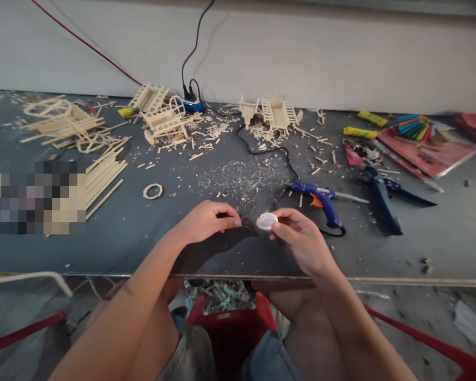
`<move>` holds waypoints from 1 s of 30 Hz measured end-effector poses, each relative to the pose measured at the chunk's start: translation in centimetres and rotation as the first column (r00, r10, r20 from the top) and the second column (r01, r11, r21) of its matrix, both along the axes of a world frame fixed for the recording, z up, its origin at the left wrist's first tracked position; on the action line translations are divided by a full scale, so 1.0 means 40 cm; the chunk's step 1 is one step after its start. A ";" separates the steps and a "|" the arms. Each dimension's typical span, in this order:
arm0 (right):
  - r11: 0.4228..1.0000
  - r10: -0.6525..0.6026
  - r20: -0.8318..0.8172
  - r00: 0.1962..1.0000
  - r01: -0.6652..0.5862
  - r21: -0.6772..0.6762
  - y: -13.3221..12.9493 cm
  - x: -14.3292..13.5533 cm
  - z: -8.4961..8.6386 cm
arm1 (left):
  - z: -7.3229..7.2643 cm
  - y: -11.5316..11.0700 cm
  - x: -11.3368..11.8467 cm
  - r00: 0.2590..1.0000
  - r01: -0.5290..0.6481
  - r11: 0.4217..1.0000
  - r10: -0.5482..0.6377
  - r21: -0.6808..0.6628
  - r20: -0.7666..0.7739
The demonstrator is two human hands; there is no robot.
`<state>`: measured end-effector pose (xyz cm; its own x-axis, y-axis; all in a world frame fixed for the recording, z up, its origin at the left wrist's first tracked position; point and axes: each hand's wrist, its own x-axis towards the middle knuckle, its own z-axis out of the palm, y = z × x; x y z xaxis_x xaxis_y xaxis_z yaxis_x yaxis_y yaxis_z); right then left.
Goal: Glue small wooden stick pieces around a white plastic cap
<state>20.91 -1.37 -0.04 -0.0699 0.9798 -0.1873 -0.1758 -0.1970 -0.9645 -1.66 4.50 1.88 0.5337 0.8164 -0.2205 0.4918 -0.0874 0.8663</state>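
Observation:
In my right hand [295, 233] is a small round wooden ring [267, 221] with a pale middle, gripped at its right edge between thumb and fingers. My left hand [216, 219] is just to the left of it, apart from it, with thumb and fingertips pinched together. Whatever those fingertips hold, if anything, is too small to make out. A blue glue gun [317, 197] with an orange trigger lies right of my right hand, a glue stick [353, 198] poking out of its back. Left of my left hand lies another small wooden ring [153, 191].
Wooden stick models [280, 114] stand along the back among scattered stick scraps. Loose sticks [103, 182] lie at left, beside a blurred-out patch. Dark blue cutters [384, 201] and yellow tubes [360, 132] are at right. A black cord [257, 152] runs to a blue power strip [192, 105].

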 end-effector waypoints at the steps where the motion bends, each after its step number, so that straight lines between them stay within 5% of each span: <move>1: 1.000 -0.010 -0.010 1.000 0.010 -0.012 0.000 0.001 -0.002 | 0.001 -0.002 0.007 1.000 0.000 1.000 0.000 0.012 0.014; 5: 0.999 -0.020 -0.044 0.999 0.019 -0.027 -0.005 0.007 -0.010 | -0.005 -0.019 0.036 0.989 -0.056 0.998 0.052 0.025 0.141; 11: 0.999 0.008 -0.047 0.999 -0.009 -0.036 -0.015 0.009 -0.007 | -0.019 -0.061 0.088 0.921 -0.035 0.985 0.097 -0.168 0.378; 20: 0.998 0.009 -0.072 0.997 -0.005 0.056 -0.035 -0.004 -0.002 | -0.021 -0.096 0.113 0.920 -0.076 0.982 0.137 -0.175 0.367; 30: 0.978 -0.048 0.224 0.973 0.000 0.210 -0.065 -0.015 0.011 | -0.027 -0.133 0.129 0.850 -0.249 0.958 0.287 -0.143 0.442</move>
<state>20.32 -3.99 0.38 -0.0250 0.9996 0.0118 0.0500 0.0130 -0.9987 3.50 -0.80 0.81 0.3523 0.9328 -0.0761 0.0374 0.0672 0.9970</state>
